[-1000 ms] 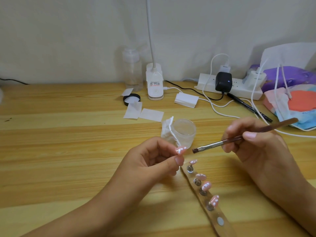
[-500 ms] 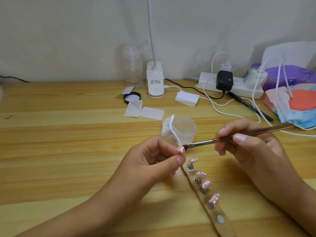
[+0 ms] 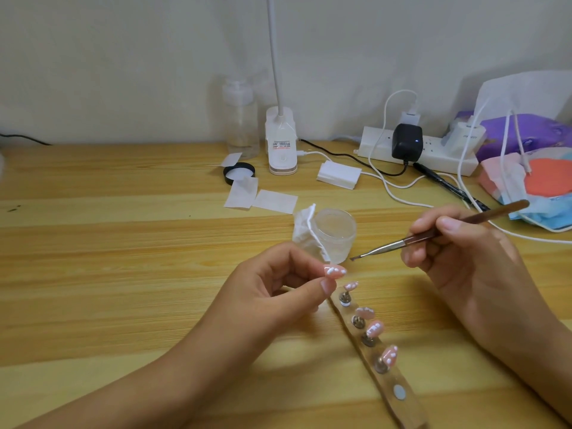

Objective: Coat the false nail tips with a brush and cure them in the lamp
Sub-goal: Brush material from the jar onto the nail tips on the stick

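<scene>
While the left forearm comes in from the bottom-left corner, low over the wooden table (image 3: 123,243), the left hand (image 3: 278,292) sits near frame centre with its palm turned toward the other hand. Its thumb and forefinger pinch one pink nail tip (image 3: 335,271) with white dots, and the other fingers are curled in. Right forearm enters from the lower right. The right hand (image 3: 464,261) is a little higher and grips the brush (image 3: 383,247) pen-style between thumb and first fingers. Brown handle angles up and right, metal ferrule and bristles point down-left. Bristle end hangs in the air just in front of the clear jar (image 3: 335,233), near the pinched tip but apart from it. Below the hands a tan holder strip (image 3: 411,416) lies diagonally on the table. Four tips (image 3: 375,328), pink with white marks, stand on small metal posts along it, and a round pale disc (image 3: 399,392) shows toward its near end. Crumpled white wipe (image 3: 305,227) touches the jar's left side. Further back: two white paper squares (image 3: 260,196), black lid (image 3: 239,173), clear bottle (image 3: 241,119), white clip lamp (image 3: 281,144) with its neck running up out of frame, small white box (image 3: 339,174), power strip (image 3: 439,154) with a black adapter (image 3: 407,142) and white cables, black pen (image 3: 448,188). Far right: purple pack (image 3: 526,131) and face masks (image 3: 541,187). Cannot tell whether the bristles carry gel.
</scene>
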Available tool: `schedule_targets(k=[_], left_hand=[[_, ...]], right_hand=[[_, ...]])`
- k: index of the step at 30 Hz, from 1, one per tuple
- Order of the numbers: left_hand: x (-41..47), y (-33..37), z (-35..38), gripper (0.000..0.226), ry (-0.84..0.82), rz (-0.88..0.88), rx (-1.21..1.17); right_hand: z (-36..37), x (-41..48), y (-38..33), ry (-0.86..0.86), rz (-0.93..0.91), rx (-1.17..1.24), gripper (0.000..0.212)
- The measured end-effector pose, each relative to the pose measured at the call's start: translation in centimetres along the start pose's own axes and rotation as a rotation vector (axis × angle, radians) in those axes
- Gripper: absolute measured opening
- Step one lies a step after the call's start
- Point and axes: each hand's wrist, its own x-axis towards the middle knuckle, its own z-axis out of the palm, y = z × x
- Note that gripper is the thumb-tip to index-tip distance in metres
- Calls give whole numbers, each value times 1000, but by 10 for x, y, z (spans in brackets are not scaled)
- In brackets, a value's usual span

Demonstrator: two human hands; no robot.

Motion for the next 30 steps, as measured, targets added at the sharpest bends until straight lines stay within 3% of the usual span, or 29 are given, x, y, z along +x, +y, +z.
schedule_targets(k=[9,19,24,30], left_hand=[[1,-2,0,13,14,-9,-1],[0,-1,2,11,7,-1,-26],[1,-2,1,11,8,-2,-29],[1,-1,1,13,4,-8,-2]], right_hand=[[0,-3,0,-132,-17,-63,22],[1,-4,0,-54,-12,-151,32],[-1,1,1,-14,2,-48,34],[0,2,2,-96,38,5,24]])
